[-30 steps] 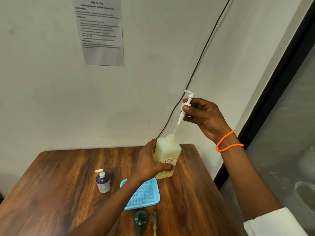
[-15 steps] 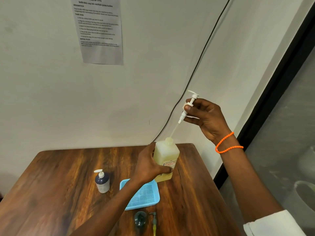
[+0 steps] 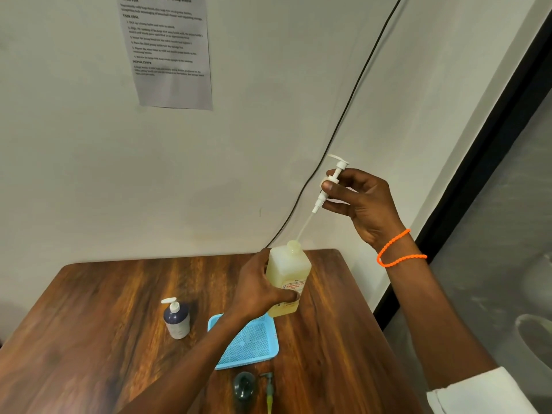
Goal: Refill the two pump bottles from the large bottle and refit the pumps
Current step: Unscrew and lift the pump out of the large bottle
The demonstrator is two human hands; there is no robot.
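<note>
My left hand (image 3: 259, 286) grips the large pale yellow bottle (image 3: 288, 271), which stands upright at the far right of the wooden table (image 3: 104, 309). My right hand (image 3: 363, 201) holds a white pump (image 3: 330, 183) above it, tilted, with the thin tube's lower end inside the bottle's open neck. A small dark blue pump bottle (image 3: 176, 319) with a white pump fitted stands to the left. A dark green bottle (image 3: 243, 386) sits at the near edge with no pump on it, and its green pump (image 3: 268, 389) lies beside it on the table.
A light blue mesh tray (image 3: 249, 343) lies in the table's middle, partly under my left forearm. A printed sheet (image 3: 170, 52) hangs on the wall, and a black cable (image 3: 343, 115) runs down to the table's back edge. A dark door frame stands on the right.
The view has shifted a little. My right hand has tilted the white pump slightly, with the tube still in the bottle's neck. My left hand keeps its hold.
</note>
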